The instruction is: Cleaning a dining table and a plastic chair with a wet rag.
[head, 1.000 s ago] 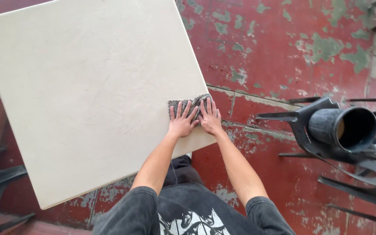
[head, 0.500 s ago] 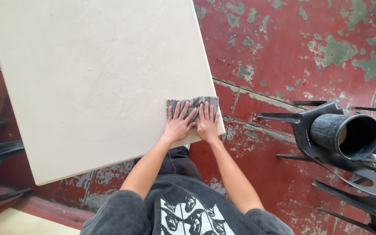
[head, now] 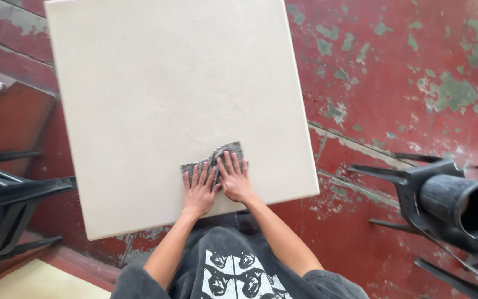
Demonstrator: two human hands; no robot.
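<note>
Eatery patio: table [head: 156, 83], worn red floor [head: 405, 66]

Table: square cream top [head: 156, 99], filling the frame's upper left.
On it: 1 grey cloth [head: 225, 154], lower centre.

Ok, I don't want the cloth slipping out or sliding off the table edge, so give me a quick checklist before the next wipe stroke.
1. Both hands on the cloth: ok. The left hand and right hand lie flat, side by side, on the grey cloth.
2. Cloth fully on the table: ok. It lies inside the near edge of the cream tabletop.
3. Cloth spread flat: not ok. It looks bunched, with one corner raised.
4. Path ahead free: ok. Nothing else lies on the tabletop.
5. Tabletop dirty or wet: cannot tell.
6. Room beside the table: ok. The overturned black table base lies apart on the red floor.
</note>
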